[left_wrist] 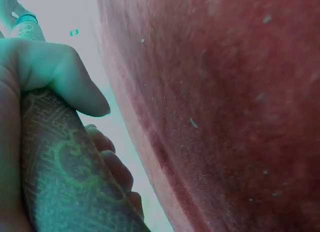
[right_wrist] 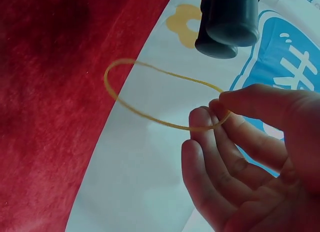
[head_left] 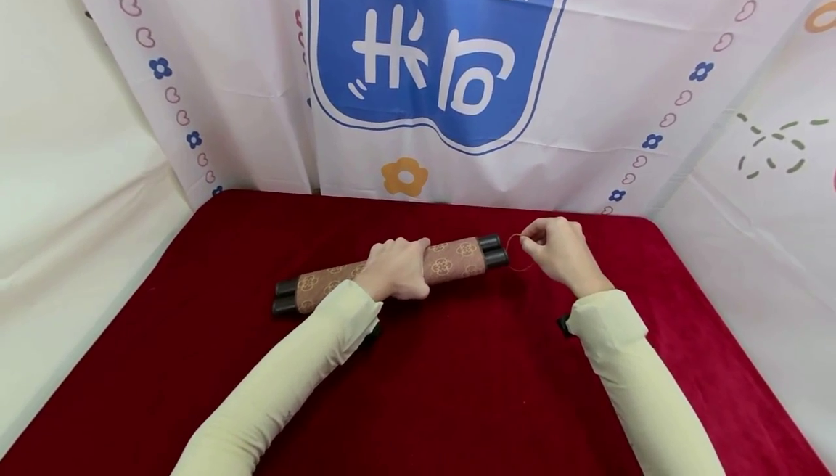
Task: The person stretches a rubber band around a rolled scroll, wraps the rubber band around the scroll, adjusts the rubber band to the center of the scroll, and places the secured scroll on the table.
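Observation:
A rolled scroll (head_left: 451,261) in brown patterned cloth, with black knobs at both ends, lies slantwise over the red table. Around its middle my left hand (head_left: 396,270) grips it; the left wrist view shows the thumb and fingertips curled about the patterned scroll (left_wrist: 75,162). Off the scroll's right end, my right hand (head_left: 558,249) pinches a thin yellow rubber band (right_wrist: 160,123) between thumb and forefinger. The loop hangs loose, apart from the black knobs (right_wrist: 232,22). Part of the scroll is hidden under the left hand.
Red cloth (head_left: 457,389) covers the table. A white curtain (head_left: 255,99) with a blue sign and flower prints hangs behind the far edge, and white cloth walls (head_left: 751,229) stand at both sides. Dark wrist devices show below both sleeves.

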Demonstrator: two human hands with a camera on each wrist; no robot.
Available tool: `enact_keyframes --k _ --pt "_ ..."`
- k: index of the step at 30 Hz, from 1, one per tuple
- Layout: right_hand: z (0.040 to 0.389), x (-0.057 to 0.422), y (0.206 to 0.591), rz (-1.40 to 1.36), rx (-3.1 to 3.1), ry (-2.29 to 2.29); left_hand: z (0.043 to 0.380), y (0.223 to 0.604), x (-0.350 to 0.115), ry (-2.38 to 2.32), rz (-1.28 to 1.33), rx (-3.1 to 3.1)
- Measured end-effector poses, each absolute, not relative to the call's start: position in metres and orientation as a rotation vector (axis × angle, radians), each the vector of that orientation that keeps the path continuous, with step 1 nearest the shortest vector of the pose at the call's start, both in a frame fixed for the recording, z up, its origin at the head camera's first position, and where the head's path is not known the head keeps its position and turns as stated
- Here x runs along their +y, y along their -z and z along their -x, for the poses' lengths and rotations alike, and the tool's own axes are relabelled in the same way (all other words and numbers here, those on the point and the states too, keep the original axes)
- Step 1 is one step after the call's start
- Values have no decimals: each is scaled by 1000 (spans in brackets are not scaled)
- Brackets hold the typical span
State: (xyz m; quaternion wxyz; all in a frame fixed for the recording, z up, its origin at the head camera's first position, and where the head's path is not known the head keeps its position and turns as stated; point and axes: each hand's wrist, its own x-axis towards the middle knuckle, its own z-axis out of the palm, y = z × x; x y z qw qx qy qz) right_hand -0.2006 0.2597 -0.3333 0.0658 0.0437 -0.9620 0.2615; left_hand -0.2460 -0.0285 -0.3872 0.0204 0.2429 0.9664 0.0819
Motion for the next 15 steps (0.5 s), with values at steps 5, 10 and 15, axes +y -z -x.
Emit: enact_keyframes --k 5,10,15 --pt "201 252 329 -147 -2930 -813 235 386 -30 -244 -772 3017" --pt "202 246 328 -201 -2942 -843 227 387 -29 -226 -799 3019" --pt "200 241 328 -238 -2959 -851 223 389 -29 -207 -817 3009"
